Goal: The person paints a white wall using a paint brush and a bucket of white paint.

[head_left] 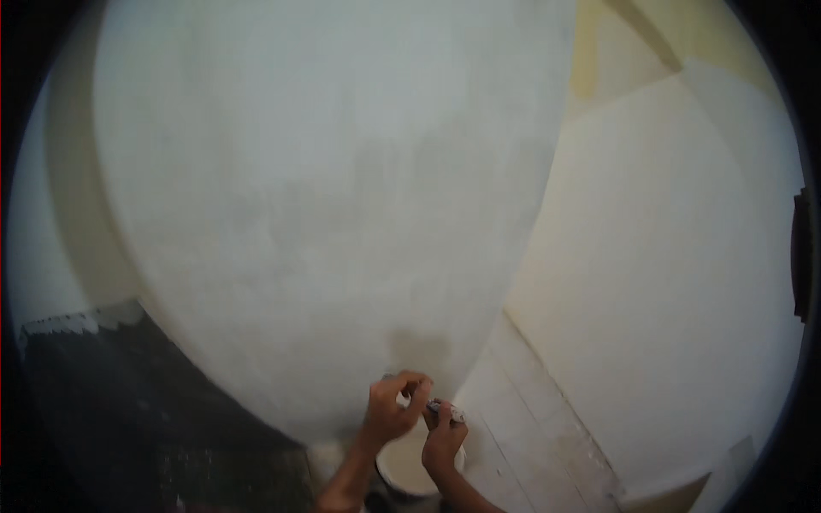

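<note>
Over a round bucket of pale filler (402,466), both of my hands are raised at the bottom middle. My left hand (395,403) has its fingers curled in a pinch near a small dark object, too hidden to identify. Just right of it, my right hand (440,440) grips a small tool with a whitish, smeared end (455,415), possibly a scraper. Part of the bucket is hidden by my hands and forearms. Behind them rises a large pale, patchy wall surface (325,171).
A dark panel with a whitish smeared top edge (137,376) stands at lower left. On the right are another pale wall (667,256), yellowish patches higher up, and a dark object (801,252) at the rim. Light floor tiles (530,436) show at lower right.
</note>
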Demonstrator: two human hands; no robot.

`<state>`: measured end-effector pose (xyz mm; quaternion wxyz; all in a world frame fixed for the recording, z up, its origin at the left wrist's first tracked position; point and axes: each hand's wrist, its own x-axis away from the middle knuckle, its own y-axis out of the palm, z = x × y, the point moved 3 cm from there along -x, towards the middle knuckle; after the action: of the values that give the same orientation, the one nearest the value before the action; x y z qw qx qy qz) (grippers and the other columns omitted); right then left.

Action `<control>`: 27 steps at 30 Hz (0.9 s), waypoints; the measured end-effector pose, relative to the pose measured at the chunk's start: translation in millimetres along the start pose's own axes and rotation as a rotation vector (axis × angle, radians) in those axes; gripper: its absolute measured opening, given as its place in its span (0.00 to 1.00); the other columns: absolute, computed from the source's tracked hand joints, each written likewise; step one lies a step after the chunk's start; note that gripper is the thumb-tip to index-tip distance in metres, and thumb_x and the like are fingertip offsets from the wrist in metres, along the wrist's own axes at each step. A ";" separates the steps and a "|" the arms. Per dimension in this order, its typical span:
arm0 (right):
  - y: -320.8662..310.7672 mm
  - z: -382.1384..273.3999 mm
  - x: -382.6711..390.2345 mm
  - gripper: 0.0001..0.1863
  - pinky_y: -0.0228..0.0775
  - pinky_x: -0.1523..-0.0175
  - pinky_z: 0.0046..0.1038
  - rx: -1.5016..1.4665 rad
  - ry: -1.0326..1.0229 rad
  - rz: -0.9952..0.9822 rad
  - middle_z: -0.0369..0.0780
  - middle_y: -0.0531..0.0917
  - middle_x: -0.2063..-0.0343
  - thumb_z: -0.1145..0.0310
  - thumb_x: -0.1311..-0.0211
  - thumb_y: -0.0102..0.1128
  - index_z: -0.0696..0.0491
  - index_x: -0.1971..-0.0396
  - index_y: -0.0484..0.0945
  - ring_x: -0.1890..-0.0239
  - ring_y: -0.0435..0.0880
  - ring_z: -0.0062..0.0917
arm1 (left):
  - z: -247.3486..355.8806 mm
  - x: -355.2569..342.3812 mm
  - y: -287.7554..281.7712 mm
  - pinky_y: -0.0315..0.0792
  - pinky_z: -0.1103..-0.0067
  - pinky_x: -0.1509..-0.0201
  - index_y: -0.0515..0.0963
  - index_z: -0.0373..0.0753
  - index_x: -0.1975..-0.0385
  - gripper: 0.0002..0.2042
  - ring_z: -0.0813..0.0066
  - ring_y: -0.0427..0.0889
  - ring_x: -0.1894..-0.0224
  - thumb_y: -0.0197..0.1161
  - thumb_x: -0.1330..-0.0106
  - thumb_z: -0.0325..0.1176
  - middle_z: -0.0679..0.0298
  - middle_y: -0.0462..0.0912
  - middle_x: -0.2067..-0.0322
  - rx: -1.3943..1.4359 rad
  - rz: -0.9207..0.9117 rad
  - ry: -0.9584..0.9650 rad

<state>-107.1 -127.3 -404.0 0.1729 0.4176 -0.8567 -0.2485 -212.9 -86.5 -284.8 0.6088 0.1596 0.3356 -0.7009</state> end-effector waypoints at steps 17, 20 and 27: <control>-262.4 -1.7 -26.3 0.22 0.81 0.56 0.28 0.167 0.517 -0.070 0.47 0.80 0.55 0.63 0.28 0.55 0.67 0.47 0.71 0.57 0.86 0.34 | -132.6 292.7 154.1 0.75 0.65 0.53 0.80 0.28 0.66 0.13 0.50 0.83 0.59 0.60 0.36 0.35 0.45 0.83 0.66 -0.290 -0.379 -0.777; -272.8 8.3 -26.1 0.21 0.79 0.59 0.27 0.208 0.570 -0.063 0.45 0.81 0.56 0.63 0.29 0.56 0.65 0.47 0.72 0.60 0.86 0.33 | -130.2 330.3 185.0 0.74 0.63 0.49 0.79 0.30 0.62 0.12 0.48 0.81 0.56 0.59 0.36 0.34 0.45 0.82 0.61 -0.285 -0.393 -0.816; -281.9 24.4 -13.9 0.19 0.77 0.63 0.26 0.230 0.600 -0.089 0.43 0.82 0.58 0.63 0.30 0.57 0.62 0.48 0.73 0.64 0.86 0.31 | -125.8 378.8 235.6 0.70 0.60 0.44 0.73 0.32 0.47 0.21 0.49 0.77 0.50 0.59 0.41 0.32 0.49 0.76 0.54 -0.640 -0.478 -0.623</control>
<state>66.3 -258.1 -585.9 0.3583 0.5259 -0.7711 -0.0232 -88.6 -293.5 -680.5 0.5210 -0.3329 0.3630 -0.6971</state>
